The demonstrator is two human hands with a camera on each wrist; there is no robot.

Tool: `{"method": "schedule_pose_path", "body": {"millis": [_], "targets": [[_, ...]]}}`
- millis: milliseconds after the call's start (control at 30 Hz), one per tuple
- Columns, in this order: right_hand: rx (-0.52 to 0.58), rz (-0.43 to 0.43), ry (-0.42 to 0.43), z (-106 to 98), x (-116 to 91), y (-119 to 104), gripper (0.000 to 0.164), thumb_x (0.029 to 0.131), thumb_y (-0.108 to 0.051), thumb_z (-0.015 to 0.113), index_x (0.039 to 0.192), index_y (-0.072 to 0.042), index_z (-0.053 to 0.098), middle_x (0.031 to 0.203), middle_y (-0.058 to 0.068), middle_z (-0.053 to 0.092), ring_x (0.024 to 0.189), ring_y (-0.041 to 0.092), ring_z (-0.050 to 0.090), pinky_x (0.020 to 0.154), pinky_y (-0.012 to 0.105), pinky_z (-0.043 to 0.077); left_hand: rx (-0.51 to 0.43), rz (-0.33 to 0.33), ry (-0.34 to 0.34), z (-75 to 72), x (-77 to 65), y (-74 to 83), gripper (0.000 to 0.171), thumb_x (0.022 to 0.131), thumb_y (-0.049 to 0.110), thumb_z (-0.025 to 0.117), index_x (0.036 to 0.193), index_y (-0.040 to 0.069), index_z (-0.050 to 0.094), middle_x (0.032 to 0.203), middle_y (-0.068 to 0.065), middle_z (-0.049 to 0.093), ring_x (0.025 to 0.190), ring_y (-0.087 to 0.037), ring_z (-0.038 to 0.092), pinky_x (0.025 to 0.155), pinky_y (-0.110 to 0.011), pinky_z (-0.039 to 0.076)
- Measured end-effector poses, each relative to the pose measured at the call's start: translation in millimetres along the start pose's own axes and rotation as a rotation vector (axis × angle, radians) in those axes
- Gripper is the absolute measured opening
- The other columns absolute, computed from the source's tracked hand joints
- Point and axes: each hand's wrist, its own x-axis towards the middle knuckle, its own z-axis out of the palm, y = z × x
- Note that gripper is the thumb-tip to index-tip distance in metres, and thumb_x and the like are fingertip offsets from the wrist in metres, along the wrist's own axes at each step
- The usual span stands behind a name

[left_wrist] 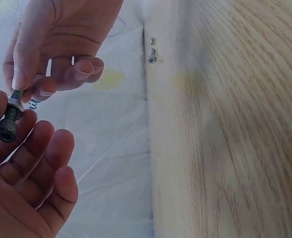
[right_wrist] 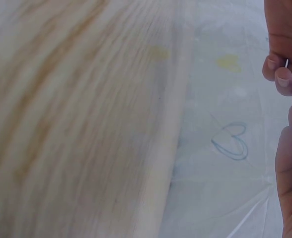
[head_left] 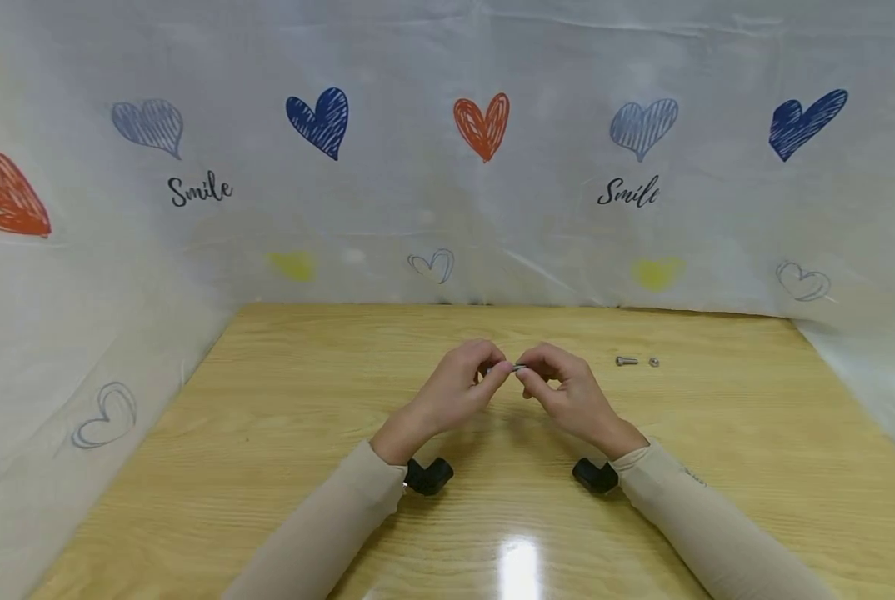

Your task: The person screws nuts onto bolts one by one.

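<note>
Both hands meet over the table, with a dark metal socket-head bolt (left_wrist: 7,132) between them. A hex nut (left_wrist: 14,103) sits partway along its thread. The left hand (head_left: 458,387) pinches the bolt around the nut with thumb and index finger, its other fingers loosely bent. The bolt's threaded end is pinched by the right hand (head_left: 567,394), whose thumb lies over the tip in the left wrist view. At the right edge of the right wrist view the hands are partly cut off, and the bolt cannot be made out there.
A second bolt (head_left: 627,361) and a loose nut (head_left: 653,362) lie to the right of the hands on the wooden table (head_left: 305,400). Behind the table hangs a white sheet (head_left: 417,208) with printed hearts. Black wrist mounts (head_left: 429,477) hang beneath the sleeves.
</note>
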Motion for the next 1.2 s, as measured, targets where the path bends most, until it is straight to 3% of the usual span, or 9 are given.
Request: {"method": "schedule_pose_path", "body": {"millis": [333, 567, 933, 1200], "targets": [[0.005, -0.028, -0.004, -4.0, -0.4, -2.8, 0.01, 0.093, 0.007, 0.055, 0.099, 0.001, 0.061, 0.086, 0.009, 0.062, 0.067, 0.028, 0.061, 0.062, 0.031, 0.052, -0.041, -0.024, 0.01, 3.5, 1.9, -0.4, 0.016, 0.096, 0.03, 0.06, 0.098, 0.015, 0.059, 0.088, 0.006, 0.056, 0.074, -0.011, 0.052, 0.065, -0.03, 0.046], [-0.007, -0.02, 0.001, -4.1, -0.2, -2.4, 0.009, 0.092, 0.007, 0.056, 0.098, 0.002, 0.061, 0.085, 0.011, 0.062, 0.066, 0.029, 0.061, 0.059, 0.032, 0.051, -0.047, 0.031, 0.026, 2.7, 2.9, 0.2, 0.019, 0.088, 0.015, 0.07, 0.095, 0.011, 0.053, 0.084, 0.002, 0.054, 0.071, -0.022, 0.054, 0.061, -0.027, 0.041], [-0.001, -0.019, -0.002, -3.3, -0.7, -3.8, 0.009, 0.093, 0.006, 0.056, 0.099, 0.002, 0.061, 0.086, 0.009, 0.062, 0.065, 0.029, 0.062, 0.061, 0.03, 0.052, -0.023, 0.041, 0.033, 2.9, 1.9, -0.1, 0.006, 0.096, 0.016, 0.06, 0.092, 0.013, 0.056, 0.086, 0.004, 0.054, 0.072, -0.008, 0.05, 0.062, -0.032, 0.046], [0.005, -0.009, 0.002, -3.4, -0.6, -4.6, 0.008, 0.093, 0.006, 0.056, 0.098, 0.003, 0.061, 0.084, 0.009, 0.061, 0.065, 0.028, 0.061, 0.062, 0.031, 0.052, -0.009, 0.002, 0.025, 3.2, 0.6, -0.6, 0.017, 0.101, 0.02, 0.051, 0.09, 0.013, 0.062, 0.083, 0.005, 0.053, 0.072, -0.009, 0.047, 0.064, -0.028, 0.044]]}}
